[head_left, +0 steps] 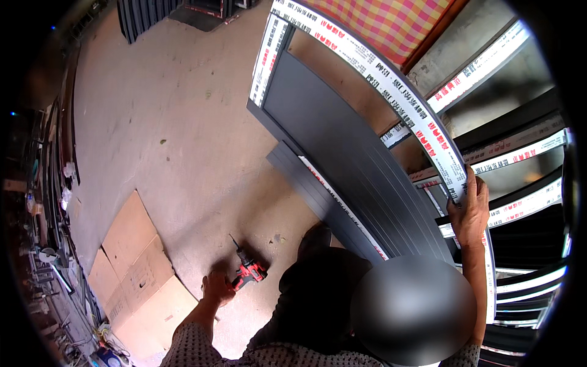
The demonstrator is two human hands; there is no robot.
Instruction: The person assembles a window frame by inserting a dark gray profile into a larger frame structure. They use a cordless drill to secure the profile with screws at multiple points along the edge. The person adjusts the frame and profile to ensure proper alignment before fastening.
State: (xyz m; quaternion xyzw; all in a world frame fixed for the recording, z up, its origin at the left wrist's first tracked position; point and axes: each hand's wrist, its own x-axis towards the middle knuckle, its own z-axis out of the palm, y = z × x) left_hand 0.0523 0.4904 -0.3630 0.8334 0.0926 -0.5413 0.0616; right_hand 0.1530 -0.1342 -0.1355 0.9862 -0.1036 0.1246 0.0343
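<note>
Drill (247, 272), red and black, lies on the bare concrete floor (177, 122) at near centre, bit aimed far-left. Flattened cardboard (131, 275) sits just left of it, its right edge close by; wide open floor stretches beyond. Left hand (217, 287) is down at the drill's near end, fingers curled by the handle; whether they grip it, I cannot tell. Moving right, a dark grey panel (348, 159) stands in its frame. Right hand (469, 214) is clamped on the frame's taped edge (397, 98), fingers wrapped over it.
</note>
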